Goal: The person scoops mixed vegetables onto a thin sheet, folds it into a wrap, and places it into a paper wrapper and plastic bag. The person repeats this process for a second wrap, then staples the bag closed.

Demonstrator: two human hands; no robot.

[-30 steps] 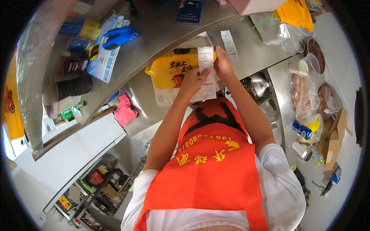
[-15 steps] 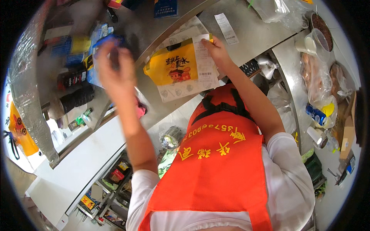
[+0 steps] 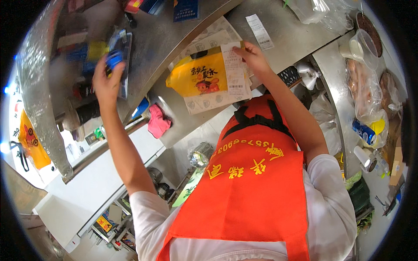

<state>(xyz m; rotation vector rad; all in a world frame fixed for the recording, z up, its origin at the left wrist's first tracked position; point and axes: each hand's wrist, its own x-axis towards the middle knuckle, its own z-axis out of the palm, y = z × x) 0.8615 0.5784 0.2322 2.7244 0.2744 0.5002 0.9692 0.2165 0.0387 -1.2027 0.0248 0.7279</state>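
A flat yellow bag with a cartoon print lies on the near counter, over patterned paper. A long white receipt rests along its right side. My right hand pinches the receipt's upper end against the bag's edge with thumb and fingers. To the left, my left hand is raised at the metal shelf, its fingers closed around a small blue object whose kind I cannot make out. The palm hides part of it.
Another receipt lies on the counter beyond the bag. A pink cloth hangs by the shelf edge. At the right stand a clear plastic tub, bagged food and a blue can. Blurred packages crowd the left shelf.
My left hand has moved left and away from the bag, carrying the blue object towards the shelf items. My right hand keeps its pinch on the receipt and bag.
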